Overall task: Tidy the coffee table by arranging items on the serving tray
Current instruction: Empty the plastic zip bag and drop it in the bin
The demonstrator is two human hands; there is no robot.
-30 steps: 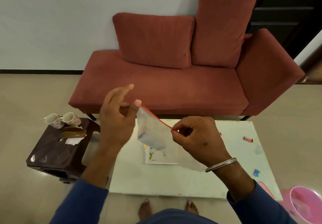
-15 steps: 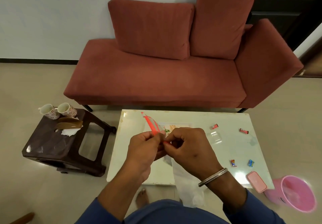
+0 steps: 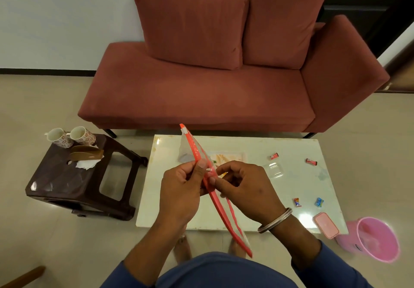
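Note:
A clear zip pouch (image 3: 220,207) with a red zipper edge is held edge-on above the white coffee table (image 3: 161,200). My left hand (image 3: 181,189) pinches its left side. My right hand (image 3: 246,189) grips it at the white slider. Under the hands lies a printed tray or mat (image 3: 233,157), mostly hidden. Wrapped candies lie on the table: a red one (image 3: 274,156), another red one (image 3: 311,161), an orange one (image 3: 296,202), a blue one (image 3: 319,202). A clear plastic lid (image 3: 273,169) and a pink lidded box (image 3: 326,224) also rest there.
A dark brown stool (image 3: 74,182) at the left carries two patterned mugs (image 3: 70,136), a brown holder and a crumpled tissue. A red sofa (image 3: 201,90) stands behind the table. A pink bin (image 3: 371,238) sits on the floor at the right. My bare feet show below the table's edge.
The pouch has turned edge-on and stretched out long between my hands. The hands came lower and closer together on the zipper. The camera tilted down, which brought more of the table into view.

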